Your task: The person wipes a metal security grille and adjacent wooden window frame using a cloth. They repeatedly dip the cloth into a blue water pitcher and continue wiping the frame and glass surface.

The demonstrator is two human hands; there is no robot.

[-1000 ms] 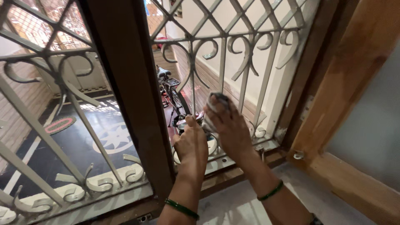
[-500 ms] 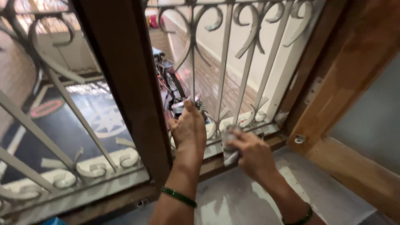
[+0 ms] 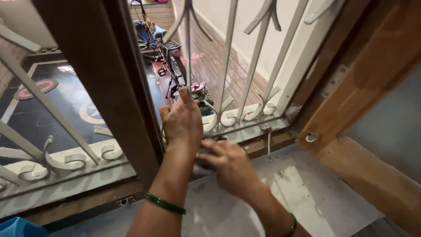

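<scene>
left hand (image 3: 182, 120): raised at the grille (image 3: 228, 118) base, fingers curled on a bar
right hand (image 3: 230, 164): closed on a grey cloth (image 3: 202, 164), pressed on the sill (image 3: 298, 193)
cloth: under right palm, just below the grille
outside: bicycle (image 3: 160, 44)

Grey cloth (image 3: 202, 163) (mostly hidden), bunched low at white window grille (image 3: 245, 115), on the sill.

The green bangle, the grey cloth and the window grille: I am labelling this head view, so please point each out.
green bangle (image 3: 165, 204), head view, on the band across the left wrist.
grey cloth (image 3: 201, 169), head view, on the fold showing under the right hand.
window grille (image 3: 224, 66), head view, on an upright white bar.
</scene>
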